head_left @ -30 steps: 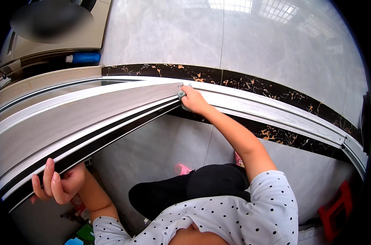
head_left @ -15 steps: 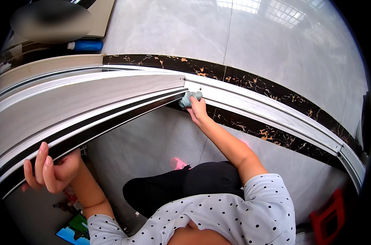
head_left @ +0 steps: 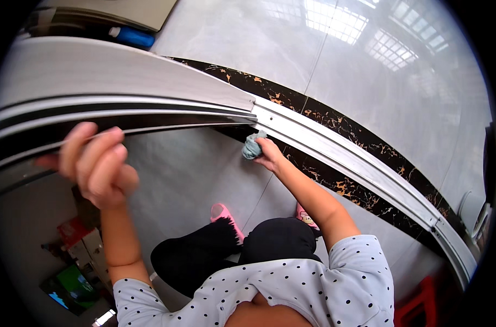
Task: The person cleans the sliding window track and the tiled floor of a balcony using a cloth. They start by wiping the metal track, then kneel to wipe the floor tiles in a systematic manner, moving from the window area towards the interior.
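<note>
I see the door (head_left: 111, 71) lying on the track (head_left: 357, 158), which runs from upper left to lower right across the floor (head_left: 204, 180). My right hand (head_left: 269, 154) presses a cloth (head_left: 251, 147) beside the track; my left hand (head_left: 98, 163) grips the door's near edge.
</note>
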`<state>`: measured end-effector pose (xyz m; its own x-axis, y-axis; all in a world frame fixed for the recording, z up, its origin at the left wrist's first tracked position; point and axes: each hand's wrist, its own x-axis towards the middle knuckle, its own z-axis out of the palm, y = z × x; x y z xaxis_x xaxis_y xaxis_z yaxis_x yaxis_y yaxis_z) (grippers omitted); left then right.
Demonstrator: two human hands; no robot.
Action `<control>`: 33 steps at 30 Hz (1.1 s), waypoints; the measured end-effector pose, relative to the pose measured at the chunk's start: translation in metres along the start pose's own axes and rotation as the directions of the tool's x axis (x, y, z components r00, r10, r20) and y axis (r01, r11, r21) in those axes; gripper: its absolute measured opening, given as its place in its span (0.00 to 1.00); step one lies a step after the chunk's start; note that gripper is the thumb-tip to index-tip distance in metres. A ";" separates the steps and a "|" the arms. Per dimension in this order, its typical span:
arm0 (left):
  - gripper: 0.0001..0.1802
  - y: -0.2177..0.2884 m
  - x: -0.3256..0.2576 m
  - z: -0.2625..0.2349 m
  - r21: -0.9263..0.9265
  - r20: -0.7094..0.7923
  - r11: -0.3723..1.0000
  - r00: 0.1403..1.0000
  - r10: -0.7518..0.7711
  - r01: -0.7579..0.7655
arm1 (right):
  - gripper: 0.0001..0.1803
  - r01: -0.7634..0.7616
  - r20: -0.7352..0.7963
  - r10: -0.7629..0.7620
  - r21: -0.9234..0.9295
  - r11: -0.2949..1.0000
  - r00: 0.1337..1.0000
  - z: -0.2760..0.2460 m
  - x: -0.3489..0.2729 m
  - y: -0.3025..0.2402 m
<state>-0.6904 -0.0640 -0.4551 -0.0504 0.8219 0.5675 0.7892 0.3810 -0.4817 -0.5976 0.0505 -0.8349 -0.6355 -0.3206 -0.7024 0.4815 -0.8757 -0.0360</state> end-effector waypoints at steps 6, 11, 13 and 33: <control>0.09 0.037 -0.081 -0.019 -0.399 0.360 0.831 0.900 -0.246 0.387 | 0.03 -0.034 0.406 -0.024 0.135 0.990 0.914 -0.040 0.062 -0.007; 0.08 0.056 -0.162 -0.069 -0.214 0.585 0.721 0.678 -0.446 0.659 | 0.04 0.354 -0.238 -0.400 -0.215 0.910 0.885 -0.007 0.094 0.013; 0.08 0.063 -0.194 -0.083 -0.169 0.614 0.660 0.602 -0.510 0.732 | 0.06 0.358 -0.241 -0.473 -0.398 0.845 0.848 -0.012 0.091 0.021; 0.07 0.081 -0.375 -0.059 -0.296 0.686 0.153 0.321 -0.652 0.943 | 0.07 0.321 0.014 -0.348 -0.419 0.849 0.937 0.237 -0.205 -0.022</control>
<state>-0.5716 -0.3665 -0.6672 -0.9513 0.3060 0.0381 0.2541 0.7078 0.6591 -0.6206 0.0498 -0.5218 -0.7717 -0.0010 -0.6359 0.4577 -0.6952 -0.5543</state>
